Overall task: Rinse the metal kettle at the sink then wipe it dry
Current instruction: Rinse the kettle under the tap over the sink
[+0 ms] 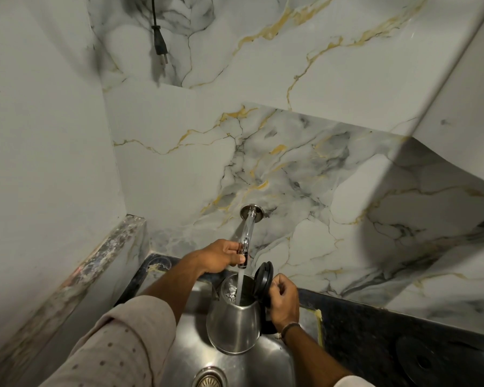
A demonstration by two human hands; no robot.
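Observation:
The metal kettle (pixel 234 325) is held upright above the steel sink (pixel 187 339), its black lid (pixel 263 277) flipped open. My right hand (pixel 284 300) grips the kettle's black handle on its right side. A chrome tap (pixel 246 236) juts from the marble wall, and a stream of water (pixel 239 286) runs from it into the kettle's mouth. My left hand (pixel 221 255) is closed around the tap's end, just above the kettle.
The sink drain (pixel 208 378) lies below the kettle. A dark stone counter (pixel 375 331) runs to the right and carries the kettle's round black base (pixel 425 361). A black plug and cord (pixel 158 37) hang on the wall at upper left. A marble ledge (pixel 95 269) borders the left.

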